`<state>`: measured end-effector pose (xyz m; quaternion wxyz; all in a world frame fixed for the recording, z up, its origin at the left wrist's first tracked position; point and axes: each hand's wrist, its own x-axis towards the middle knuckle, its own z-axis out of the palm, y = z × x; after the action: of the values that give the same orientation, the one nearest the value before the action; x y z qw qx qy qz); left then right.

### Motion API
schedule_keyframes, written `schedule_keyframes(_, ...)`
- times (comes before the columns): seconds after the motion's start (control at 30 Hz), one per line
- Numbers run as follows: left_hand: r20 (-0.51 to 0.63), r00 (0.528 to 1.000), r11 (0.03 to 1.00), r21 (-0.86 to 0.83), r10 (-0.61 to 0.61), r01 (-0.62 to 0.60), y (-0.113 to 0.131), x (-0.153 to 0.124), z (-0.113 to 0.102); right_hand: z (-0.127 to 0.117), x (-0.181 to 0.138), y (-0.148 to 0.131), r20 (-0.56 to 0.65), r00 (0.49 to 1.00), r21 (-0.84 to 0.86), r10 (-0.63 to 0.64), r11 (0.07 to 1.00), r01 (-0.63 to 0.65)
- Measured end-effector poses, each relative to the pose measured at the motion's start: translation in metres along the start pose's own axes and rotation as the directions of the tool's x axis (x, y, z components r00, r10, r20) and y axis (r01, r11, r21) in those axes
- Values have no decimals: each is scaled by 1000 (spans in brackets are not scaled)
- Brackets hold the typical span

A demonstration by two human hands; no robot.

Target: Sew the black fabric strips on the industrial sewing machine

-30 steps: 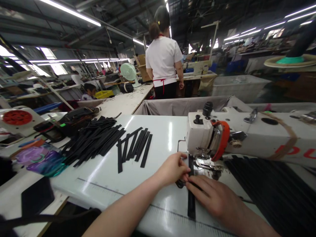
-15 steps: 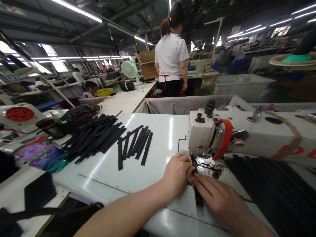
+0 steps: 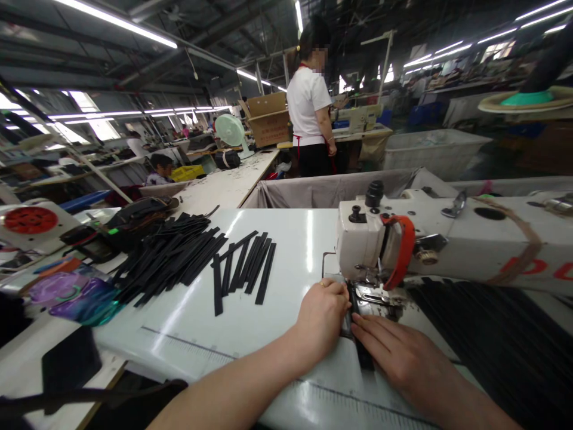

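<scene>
A black fabric strip (image 3: 364, 356) lies lengthwise beneath the presser area of a white sewing machine (image 3: 360, 239). At the strip's left side, close to the needle, is my left hand (image 3: 320, 316), its fingers curled and pinching the edge. My right hand (image 3: 396, 352) rests flat on the right side of the strip, with fingers stretched out and the tips just short of the metal plate (image 3: 373, 295). My fingers partly cover the strip, and the needle point cannot be made out.
Loose short black strips (image 3: 244, 263) and a larger pile (image 3: 172, 254) lie left on the white tabletop (image 3: 295, 251). Long black strips (image 3: 496, 340) spread under the machine arm. A purple-and-teal pouch (image 3: 74, 298) sits at the left edge. Beyond a grey cloth-lined bin (image 3: 304, 190) stands a person (image 3: 308, 107).
My hands stay at almost the same spot by the needle. The standing person has turned and shifted a little to the right against the background. The whole view has moved slightly.
</scene>
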<state>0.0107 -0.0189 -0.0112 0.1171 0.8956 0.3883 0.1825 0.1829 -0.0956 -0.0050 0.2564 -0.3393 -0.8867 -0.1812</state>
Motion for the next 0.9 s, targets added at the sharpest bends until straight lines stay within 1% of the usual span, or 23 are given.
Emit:
schedule_keyframes(0.13, -3, 1000, 1000, 18, 26, -26, 3, -2, -2, 1, 0, -1, 9, 1000, 16, -2, 1000, 2)
schedule_keyframes(0.23, -44, 998, 999, 29, 44, -43, 6, -4, -5, 2, 2, 1, 1, 1000, 23, 24, 999, -24)
schedule_keyframes(0.33, -81, 995, 999, 3, 55, -55, 7, -4, -7, 2, 5, 5, 20, 998, 36, 62, 997, -62)
schedule_keyframes(0.43, -95, 994, 998, -27, 52, -54, 7, -3, -8, -1, 6, 9, 80, 993, 132, 86, 987, -96)
schedule_keyframes(0.53, -82, 996, 998, -43, 38, -42, 7, -4, -10, -6, 4, 12, 135, 985, 243, 103, 961, -134)
schedule_keyframes(0.63, -65, 998, 999, -45, 27, -30, 8, -4, -12, -8, 3, 15, 122, 988, 292, 92, 948, -125)
schedule_keyframes(0.77, -29, 999, 1000, -24, 19, -20, 9, -2, -13, -3, 2, 19, 108, 988, 293, 109, 946, -136)
schedule_keyframes(0.9, -12, 1000, 1000, -12, 20, -20, 9, 0, -14, 5, -2, 21, 138, 981, 220, 135, 962, -163)
